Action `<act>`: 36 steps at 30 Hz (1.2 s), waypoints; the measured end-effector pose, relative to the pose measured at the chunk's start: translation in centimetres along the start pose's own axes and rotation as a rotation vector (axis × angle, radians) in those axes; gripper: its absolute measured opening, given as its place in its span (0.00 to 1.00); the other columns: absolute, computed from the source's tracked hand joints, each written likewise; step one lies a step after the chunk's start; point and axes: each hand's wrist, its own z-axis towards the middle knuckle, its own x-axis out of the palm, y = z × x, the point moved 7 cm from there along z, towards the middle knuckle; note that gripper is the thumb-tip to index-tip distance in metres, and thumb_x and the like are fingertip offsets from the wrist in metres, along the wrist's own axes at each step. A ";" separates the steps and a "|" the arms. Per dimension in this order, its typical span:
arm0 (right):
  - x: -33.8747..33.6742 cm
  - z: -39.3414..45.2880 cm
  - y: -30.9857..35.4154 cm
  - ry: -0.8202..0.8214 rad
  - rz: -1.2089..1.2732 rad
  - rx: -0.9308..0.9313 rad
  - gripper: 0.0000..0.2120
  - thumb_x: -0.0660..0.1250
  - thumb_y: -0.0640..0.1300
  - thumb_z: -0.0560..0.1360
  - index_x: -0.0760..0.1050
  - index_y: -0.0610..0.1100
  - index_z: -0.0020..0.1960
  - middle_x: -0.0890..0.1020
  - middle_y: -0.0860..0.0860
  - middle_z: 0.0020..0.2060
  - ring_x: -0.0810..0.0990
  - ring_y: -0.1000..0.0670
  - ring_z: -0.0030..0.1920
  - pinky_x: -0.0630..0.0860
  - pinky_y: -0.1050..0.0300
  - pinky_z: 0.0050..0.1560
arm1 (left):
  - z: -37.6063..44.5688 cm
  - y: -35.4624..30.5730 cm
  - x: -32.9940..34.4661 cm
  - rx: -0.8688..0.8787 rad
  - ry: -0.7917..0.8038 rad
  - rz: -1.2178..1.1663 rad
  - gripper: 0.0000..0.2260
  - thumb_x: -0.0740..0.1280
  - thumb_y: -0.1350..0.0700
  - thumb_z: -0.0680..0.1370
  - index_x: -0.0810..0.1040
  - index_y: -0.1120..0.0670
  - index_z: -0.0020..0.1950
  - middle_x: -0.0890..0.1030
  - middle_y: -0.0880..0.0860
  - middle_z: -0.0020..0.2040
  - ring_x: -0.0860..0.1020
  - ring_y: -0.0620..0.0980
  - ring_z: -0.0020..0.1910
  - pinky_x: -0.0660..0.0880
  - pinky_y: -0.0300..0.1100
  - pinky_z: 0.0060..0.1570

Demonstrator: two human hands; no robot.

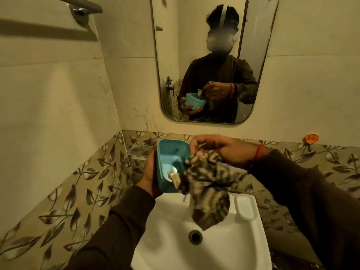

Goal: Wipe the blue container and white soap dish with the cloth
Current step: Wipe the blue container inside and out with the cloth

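In the middle of the frame the left hand (150, 168) wraps closed around the outer left wall of the blue container (171, 164), holding it tilted above the back edge of the white sink (175, 230), its open mouth turned up toward the camera. Just right of it the right hand (220, 149) pinches shut on the patterned cloth (206, 184), which drapes over the container's right rim and hangs down into the free space over the basin. A pale corner of the cloth lies inside the container near its lower wall. The white soap dish (245, 207) rests flat on the sink's right ledge at lower right, apart from both hands and just beside the hanging cloth. The drain (195, 237) sits uncovered below, with bare basin around it
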 end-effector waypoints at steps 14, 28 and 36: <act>-4.3 -1.0 -7.4 -0.669 0.232 0.242 0.12 0.59 0.41 0.79 0.80 0.46 0.43 0.82 0.46 0.45 0.80 0.49 0.46 0.75 0.51 0.53 | -0.7 -0.5 -0.5 0.123 -0.051 -0.168 0.31 0.63 0.32 0.74 0.82 0.54 0.64 0.83 0.60 0.60 0.84 0.62 0.52 0.82 0.59 0.45; -3.3 0.3 -7.5 -0.671 -0.171 0.138 0.04 0.67 0.48 0.77 0.79 0.51 0.49 0.83 0.55 0.46 0.81 0.54 0.49 0.78 0.60 0.47 | -0.9 -1.3 0.2 0.425 -0.136 -0.040 0.34 0.62 0.41 0.76 0.67 0.60 0.76 0.75 0.61 0.61 0.75 0.60 0.59 0.78 0.54 0.54; -6.9 -1.5 -6.9 -0.980 -0.305 0.043 0.02 0.71 0.44 0.74 0.80 0.48 0.47 0.82 0.57 0.43 0.79 0.57 0.45 0.80 0.59 0.43 | -1.0 -0.7 -1.5 0.426 -0.166 0.484 0.19 0.54 0.53 0.85 0.80 0.33 0.57 0.81 0.48 0.63 0.81 0.50 0.60 0.82 0.46 0.48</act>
